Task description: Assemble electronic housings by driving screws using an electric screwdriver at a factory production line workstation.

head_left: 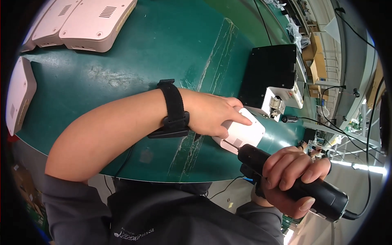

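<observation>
My left hand (208, 113) holds a small white plastic housing (248, 132) against the green table, thumb at its near edge and fingers over its top. The housing has rounded corners and a slotted vent. In my right hand (290, 173) is a black corded electric screwdriver (254, 157), with my fingers wrapped round its body. Its thin bit points left and meets the housing at the near left corner, close to my left thumb. Whether a screw sits under the tip is too small to tell. A black strap (174, 102) circles my left wrist.
Several similar white housings (92, 24) lie at the far left, and another housing (21, 96) rests at the left table edge. Beyond my left hand stands a black-topped box (269, 73) with a metal mechanism (276, 105). The screwdriver cord (369, 179) rises at the right.
</observation>
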{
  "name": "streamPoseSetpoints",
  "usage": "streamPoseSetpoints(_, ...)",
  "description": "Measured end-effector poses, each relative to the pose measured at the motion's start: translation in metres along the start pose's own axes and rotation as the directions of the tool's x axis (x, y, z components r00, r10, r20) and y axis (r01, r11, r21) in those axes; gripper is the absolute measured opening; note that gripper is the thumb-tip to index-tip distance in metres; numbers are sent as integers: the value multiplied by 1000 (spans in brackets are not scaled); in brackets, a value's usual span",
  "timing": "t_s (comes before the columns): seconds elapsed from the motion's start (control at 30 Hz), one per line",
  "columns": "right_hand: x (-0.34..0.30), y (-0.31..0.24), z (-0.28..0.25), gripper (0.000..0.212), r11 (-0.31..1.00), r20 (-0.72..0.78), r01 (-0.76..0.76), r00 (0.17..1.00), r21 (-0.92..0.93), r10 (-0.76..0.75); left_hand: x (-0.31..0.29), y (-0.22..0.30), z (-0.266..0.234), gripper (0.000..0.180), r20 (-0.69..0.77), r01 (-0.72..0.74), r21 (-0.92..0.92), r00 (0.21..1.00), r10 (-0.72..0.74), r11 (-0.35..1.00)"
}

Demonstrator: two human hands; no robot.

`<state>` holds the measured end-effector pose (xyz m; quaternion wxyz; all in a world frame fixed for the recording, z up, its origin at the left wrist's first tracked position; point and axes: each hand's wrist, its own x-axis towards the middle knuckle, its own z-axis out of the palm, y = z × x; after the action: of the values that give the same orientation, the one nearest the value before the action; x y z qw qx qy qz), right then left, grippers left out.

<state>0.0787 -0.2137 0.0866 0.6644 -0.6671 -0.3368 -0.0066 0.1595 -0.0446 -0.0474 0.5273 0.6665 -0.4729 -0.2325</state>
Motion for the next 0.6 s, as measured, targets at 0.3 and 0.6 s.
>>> streamPoseSetpoints(0.3,7,-2,13,38,998,-184,-17,983,-63,5,2,-11,10,62,-18,-43,-53,999,43,998)
streamPoseSetpoints(0.6,-32,-15,-100,22,958,-852,-133,500,-253,-156,10,27,23,74,-226,16,232,973,38,973)
